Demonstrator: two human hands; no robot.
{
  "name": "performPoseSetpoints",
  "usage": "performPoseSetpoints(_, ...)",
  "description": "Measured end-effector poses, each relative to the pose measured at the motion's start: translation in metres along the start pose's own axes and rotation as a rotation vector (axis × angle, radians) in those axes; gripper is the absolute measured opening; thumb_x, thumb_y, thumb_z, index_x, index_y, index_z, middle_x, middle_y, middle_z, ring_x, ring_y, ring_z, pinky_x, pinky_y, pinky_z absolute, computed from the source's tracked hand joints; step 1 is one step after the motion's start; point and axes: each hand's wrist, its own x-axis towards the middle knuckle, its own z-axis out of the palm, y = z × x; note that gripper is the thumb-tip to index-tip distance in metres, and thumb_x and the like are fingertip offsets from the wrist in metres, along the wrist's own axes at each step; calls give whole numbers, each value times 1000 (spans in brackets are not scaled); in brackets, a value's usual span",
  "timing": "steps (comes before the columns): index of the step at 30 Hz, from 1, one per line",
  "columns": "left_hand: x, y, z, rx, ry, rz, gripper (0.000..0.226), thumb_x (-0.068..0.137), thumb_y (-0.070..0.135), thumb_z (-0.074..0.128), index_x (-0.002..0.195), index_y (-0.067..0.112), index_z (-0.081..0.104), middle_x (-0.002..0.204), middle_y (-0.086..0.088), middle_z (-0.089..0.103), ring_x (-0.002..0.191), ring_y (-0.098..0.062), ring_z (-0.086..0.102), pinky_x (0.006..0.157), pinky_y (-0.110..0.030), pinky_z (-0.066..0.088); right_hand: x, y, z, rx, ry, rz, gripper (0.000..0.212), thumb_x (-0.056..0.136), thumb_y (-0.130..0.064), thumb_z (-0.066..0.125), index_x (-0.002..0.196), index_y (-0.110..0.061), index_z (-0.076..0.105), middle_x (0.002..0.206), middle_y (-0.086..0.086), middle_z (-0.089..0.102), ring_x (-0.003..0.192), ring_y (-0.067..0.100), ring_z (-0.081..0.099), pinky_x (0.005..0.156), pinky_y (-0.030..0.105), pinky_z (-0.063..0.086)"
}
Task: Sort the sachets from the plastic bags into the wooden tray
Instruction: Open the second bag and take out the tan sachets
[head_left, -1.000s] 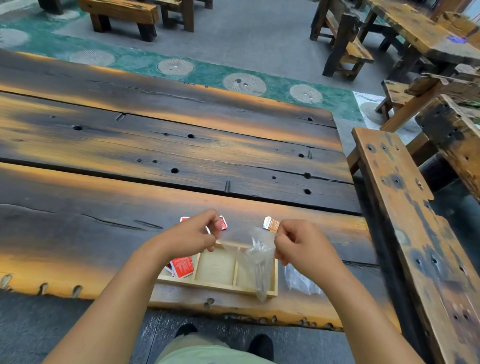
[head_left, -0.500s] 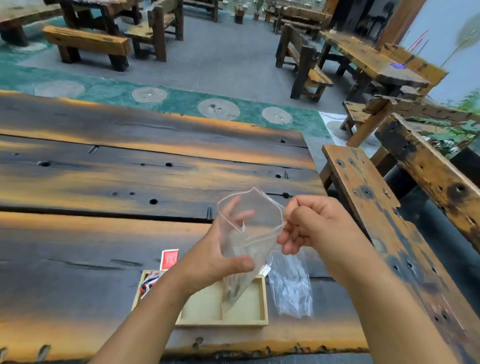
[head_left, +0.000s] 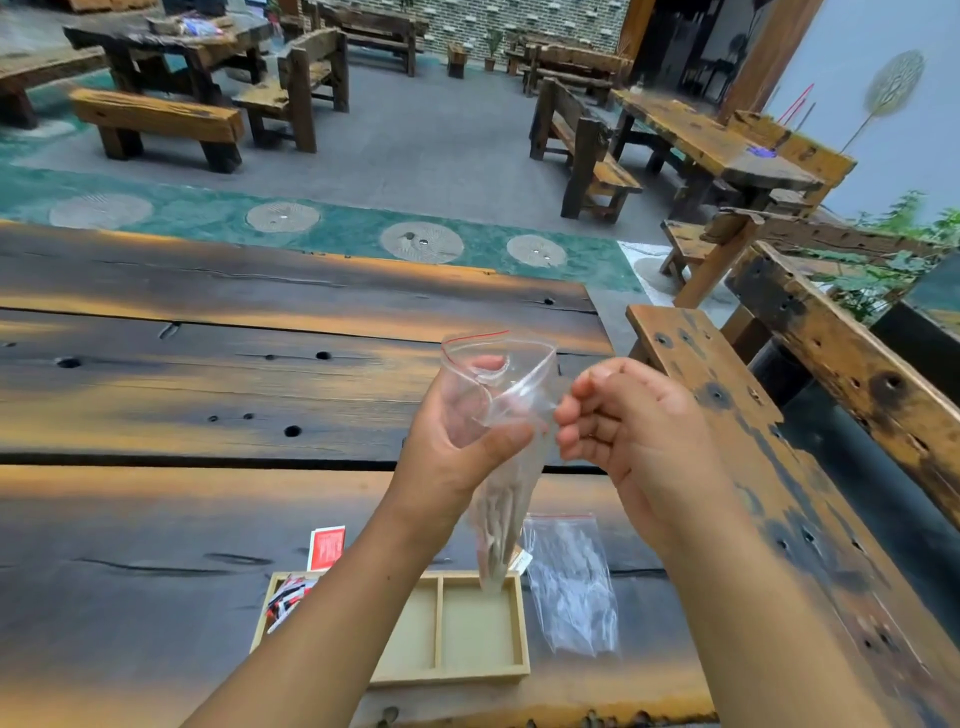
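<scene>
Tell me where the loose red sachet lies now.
The flat red sachet lies on the dark wooden table, just beyond the far left corner of the pale wooden tray.

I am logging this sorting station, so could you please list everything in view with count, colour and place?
Held plastic bag: one, clear with a red zip line, raised above the tray, mouth open.
Second plastic bag: one, clear, flat on the table right of the tray.
Wooden tray: one, pale wood with dividers, near table edge.
Sachets in tray: several, red, white and black, left compartment; count unclear.
Red sachet: one, on the table behind the tray.
Table: one, dark and orange planks.
Bench: one, to the right.
Background tables and benches: several, dark wood.
Left hand: grips the held bag.
Right hand: pinches the bag's side.
</scene>
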Motion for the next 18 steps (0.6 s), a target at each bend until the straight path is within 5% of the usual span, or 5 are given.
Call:
performPoseSetpoints(4,-1,-4,-1,-193,-41,-88,80,56,39,93,122,13,57,102,-11,70,94,-26,67,84,-38,56,6,57,-18,-98,49,44,25,100,-20,51,97,2,62,96,14,72,89,27,68,77,39,54)
performPoseSetpoints(10,-9,-34,-11,-394,-15,-293,61,64,29,91,111,14,56,90,-11,62,79,-22,63,81,-41,51,-26,136,-23,239,-347,460,59,92,-63,40,131,-27,64,140,17,59,131,41,53,109,61,40)
performPoseSetpoints(14,-16,-59,-32,-521,79,-400,63,61,35,92,115,17,65,86,-8,64,71,-22,64,74,-37,54,-45,160,-29,303,-414,589,82,80,-56,72,140,-4,51,137,25,58,116,38,61,90,50,56)
performPoseSetpoints(18,-24,-99,-54,-636,155,-610,65,55,43,92,108,13,70,84,-8,66,64,-24,65,66,-34,54,-55,173,-36,242,-388,686,67,79,-29,80,134,-2,54,123,17,66,104,29,65,71,34,62)
